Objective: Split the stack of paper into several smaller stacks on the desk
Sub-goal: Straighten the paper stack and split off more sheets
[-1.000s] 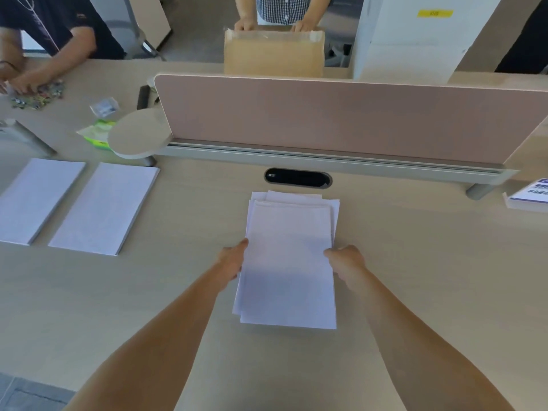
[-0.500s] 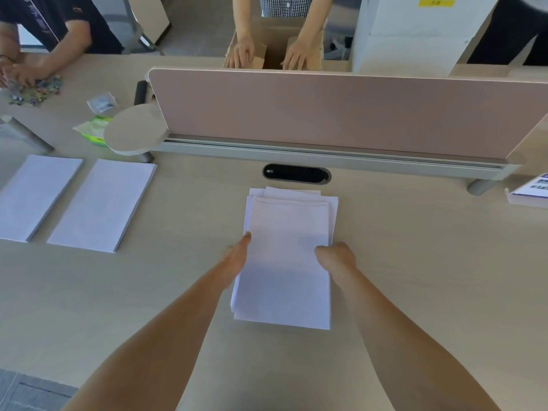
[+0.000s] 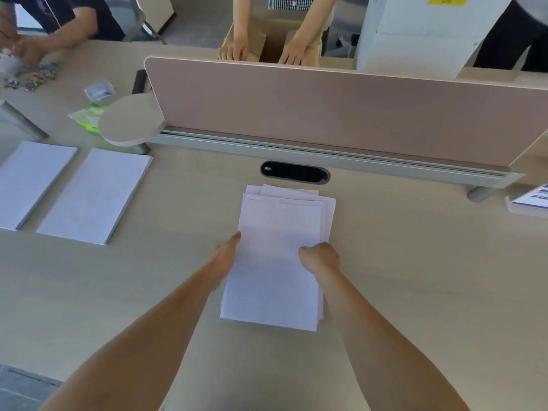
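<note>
A loose stack of white paper point(image 3: 275, 232) lies in the middle of the desk point(image 3: 415, 277), its sheets fanned out of line at the far end. My left hand point(image 3: 226, 256) grips the left edge of the top sheets, fingers tucked underneath. My right hand point(image 3: 320, 258) grips the right edge, thumb on top. The top bundle sits shifted a little left of the sheets below. Two neat smaller stacks lie at the left: one point(image 3: 95, 195) nearer the middle, one point(image 3: 32, 180) at the frame's edge.
A pink divider panel point(image 3: 341, 114) on a grey rail crosses the desk behind the paper, with a black cable port point(image 3: 295, 172) just in front. A round shelf point(image 3: 130, 120) juts at its left end. A booklet point(image 3: 530, 200) lies far right. Other people work beyond.
Both hands have moved inward and closed on the top sheets, which have slid a little to the left over the lower sheets. The person opposite has lowered their cardboard box.
</note>
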